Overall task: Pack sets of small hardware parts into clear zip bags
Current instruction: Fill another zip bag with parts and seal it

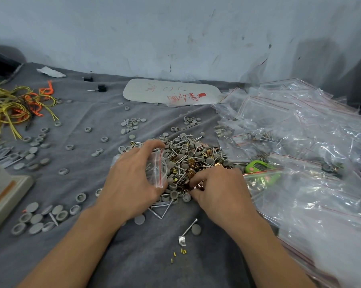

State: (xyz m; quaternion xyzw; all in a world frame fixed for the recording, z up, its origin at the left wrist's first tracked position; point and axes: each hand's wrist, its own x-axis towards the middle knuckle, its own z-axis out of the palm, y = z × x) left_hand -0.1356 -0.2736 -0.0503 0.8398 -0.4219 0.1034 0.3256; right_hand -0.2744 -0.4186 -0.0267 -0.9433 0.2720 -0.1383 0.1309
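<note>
The single head camera looks forward and down, close above the pile of parts (192, 156). Behind the pile the view reaches a wall (175, 28).

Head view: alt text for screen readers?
A person's left hand holds a small clear zip bag beside a pile of screws, grey caps and metal clips, while the right hand pinches clips in it. More zip bags lie heaped at right on the grey cloth.

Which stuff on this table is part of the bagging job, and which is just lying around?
Job: left hand, small zip bag, right hand, copper clips, parts pile, heap of zip bags.
Lying about: yellow and orange ties, green gadget, white sheet.
</note>
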